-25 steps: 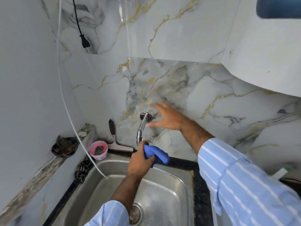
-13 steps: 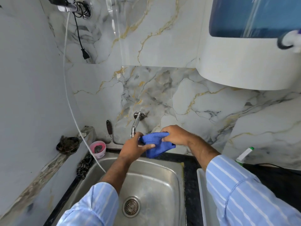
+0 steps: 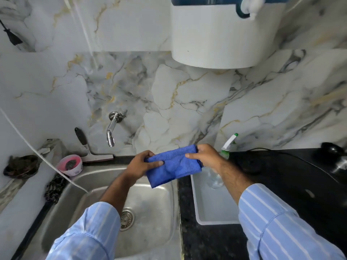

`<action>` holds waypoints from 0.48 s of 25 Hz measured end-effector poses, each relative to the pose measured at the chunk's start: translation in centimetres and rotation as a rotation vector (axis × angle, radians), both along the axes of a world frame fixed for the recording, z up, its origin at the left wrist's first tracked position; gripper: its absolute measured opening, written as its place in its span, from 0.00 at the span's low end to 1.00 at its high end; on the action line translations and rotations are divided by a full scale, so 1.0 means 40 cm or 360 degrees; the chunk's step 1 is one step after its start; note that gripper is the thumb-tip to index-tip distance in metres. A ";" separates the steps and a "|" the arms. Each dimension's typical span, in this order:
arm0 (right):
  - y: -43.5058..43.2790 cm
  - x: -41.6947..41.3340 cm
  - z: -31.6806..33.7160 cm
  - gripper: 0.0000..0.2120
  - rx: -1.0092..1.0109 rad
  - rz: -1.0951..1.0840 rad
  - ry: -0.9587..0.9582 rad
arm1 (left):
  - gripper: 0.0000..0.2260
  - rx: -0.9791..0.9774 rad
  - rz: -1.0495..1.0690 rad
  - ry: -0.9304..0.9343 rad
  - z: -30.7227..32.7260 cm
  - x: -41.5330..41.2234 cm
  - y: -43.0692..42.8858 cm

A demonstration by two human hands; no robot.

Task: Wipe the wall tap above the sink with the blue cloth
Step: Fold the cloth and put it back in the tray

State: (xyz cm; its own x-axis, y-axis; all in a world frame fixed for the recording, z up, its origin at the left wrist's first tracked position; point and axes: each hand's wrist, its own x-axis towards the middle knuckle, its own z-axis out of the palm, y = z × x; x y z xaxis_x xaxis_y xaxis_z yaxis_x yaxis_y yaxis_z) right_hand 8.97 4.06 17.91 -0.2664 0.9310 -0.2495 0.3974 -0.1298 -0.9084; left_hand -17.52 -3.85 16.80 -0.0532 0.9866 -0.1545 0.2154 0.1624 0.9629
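A chrome wall tap (image 3: pixel 112 128) juts from the marble wall above the steel sink (image 3: pixel 161 209), its spout pointing down. The blue cloth (image 3: pixel 174 166) is stretched flat between both hands, over the sink's right rim and well to the right of the tap. My left hand (image 3: pixel 139 165) pinches the cloth's left edge. My right hand (image 3: pixel 205 156) grips its right edge. Neither hand nor the cloth touches the tap.
A white tub (image 3: pixel 212 205) sits on the black counter (image 3: pixel 281 184) right of the sink, with a spray bottle (image 3: pixel 228 145) behind it. A squeegee (image 3: pixel 88 147), pink cup (image 3: pixel 70 165) and scrubber (image 3: pixel 20 166) stand at the left. A white tube (image 3: pixel 37 154) drops into the sink. A white appliance (image 3: pixel 221 34) hangs above.
My left hand left the tap's spout with the cloth. My right hand came off the wall and took the cloth's other edge. Both hands moved right and spread it.
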 end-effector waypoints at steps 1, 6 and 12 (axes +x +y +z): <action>-0.006 0.041 -0.034 0.13 -0.0036 -0.0066 -0.0020 | 0.12 -0.0027 -0.0030 -0.0057 -0.025 0.035 0.005; -0.038 0.262 -0.195 0.10 -0.0154 -0.0199 -0.0415 | 0.07 -0.0253 -0.0275 -0.0158 -0.169 0.208 0.034; -0.056 0.425 -0.338 0.15 -0.0156 -0.0294 -0.1066 | 0.09 -0.0244 -0.0329 0.0778 -0.314 0.434 0.096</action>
